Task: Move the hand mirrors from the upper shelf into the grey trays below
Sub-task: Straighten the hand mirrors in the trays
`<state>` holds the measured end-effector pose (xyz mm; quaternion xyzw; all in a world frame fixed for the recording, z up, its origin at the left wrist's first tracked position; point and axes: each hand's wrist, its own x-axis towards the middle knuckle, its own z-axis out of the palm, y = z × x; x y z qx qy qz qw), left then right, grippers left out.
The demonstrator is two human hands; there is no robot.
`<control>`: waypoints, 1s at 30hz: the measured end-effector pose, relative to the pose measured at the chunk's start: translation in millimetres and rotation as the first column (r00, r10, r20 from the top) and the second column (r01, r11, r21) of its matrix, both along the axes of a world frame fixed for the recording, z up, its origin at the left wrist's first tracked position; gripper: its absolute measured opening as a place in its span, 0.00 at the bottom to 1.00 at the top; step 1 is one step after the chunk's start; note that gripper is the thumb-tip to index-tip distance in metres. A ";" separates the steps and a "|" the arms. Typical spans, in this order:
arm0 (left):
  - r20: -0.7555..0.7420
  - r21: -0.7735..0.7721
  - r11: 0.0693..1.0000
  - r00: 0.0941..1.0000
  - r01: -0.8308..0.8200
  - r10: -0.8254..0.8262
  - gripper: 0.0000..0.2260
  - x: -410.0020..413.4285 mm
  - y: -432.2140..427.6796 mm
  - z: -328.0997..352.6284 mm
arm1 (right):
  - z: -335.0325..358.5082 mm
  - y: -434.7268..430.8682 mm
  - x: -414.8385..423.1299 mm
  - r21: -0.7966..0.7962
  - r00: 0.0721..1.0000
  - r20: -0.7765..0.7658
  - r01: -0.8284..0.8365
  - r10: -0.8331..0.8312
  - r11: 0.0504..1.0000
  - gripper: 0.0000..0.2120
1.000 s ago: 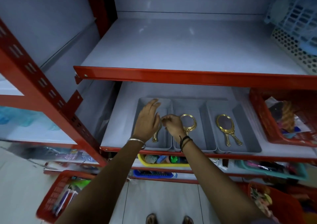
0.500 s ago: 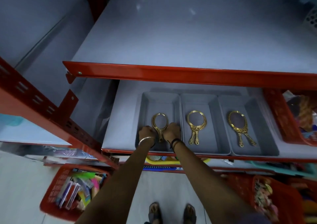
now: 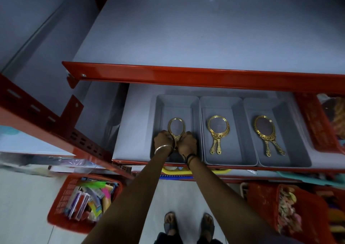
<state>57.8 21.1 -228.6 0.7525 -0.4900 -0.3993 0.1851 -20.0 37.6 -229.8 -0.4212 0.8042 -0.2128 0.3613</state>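
Mirrors: the left mirror [image 3: 176, 129] is lying flat in the left tray [image 3: 159, 116], oval head pointing to the back, handle toward the front edge. Both hands are curling around that handle, left hand [image 3: 162, 140] and right hand [image 3: 187, 142] touching each other; fingers look clenched on it, though the handle itself is hidden under them. Middle tray [image 3: 237, 131] is holding what looks like two stacked mirrors [image 3: 218, 131]; right tray [image 3: 291, 131] likewise, the pair [image 3: 266, 133] splayed at the handles. Upper shelf [image 3: 186, 38] is showing no mirrors in the visible part.

Risks, as judged: letting go unevenly could be skewing the mirror against the tray wall. Pulling the wrists back could be catching the bangle [image 3: 162, 148] on the tray's front lip and dragging the tray toward the shelf edge. Glass is fragile; dropping it rather than laying it risks cracking.
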 end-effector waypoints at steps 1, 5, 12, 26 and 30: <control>-0.006 -0.009 1.000 1.000 -0.008 0.008 0.11 0.1 0.1 0.3 | -1.3 0.2 -0.7 -0.004 1.000 0.016 0.007 -0.007 1.000 0.11; -0.005 -0.026 1.000 1.000 0.000 0.000 0.11 -0.3 1.5 -0.2 | -3.7 1.0 -5.6 -0.015 0.997 0.071 0.026 -0.025 1.000 0.10; -0.012 -0.034 0.999 1.000 -0.003 0.002 0.12 0.2 4.7 -3.7 | -7.5 -0.8 -9.7 -0.016 0.998 0.063 -0.006 0.007 1.000 0.08; 0.089 -0.015 0.997 0.993 0.075 -0.074 0.12 0.7 6.4 12.8 | -1.7 2.7 -15.7 -0.013 0.985 0.169 0.026 -0.023 1.000 0.16; 0.028 -0.034 0.998 0.998 -0.051 0.052 0.11 4.3 -0.7 27.4 | 5.1 2.2 -22.9 -0.052 0.963 0.264 0.064 -0.049 0.997 0.15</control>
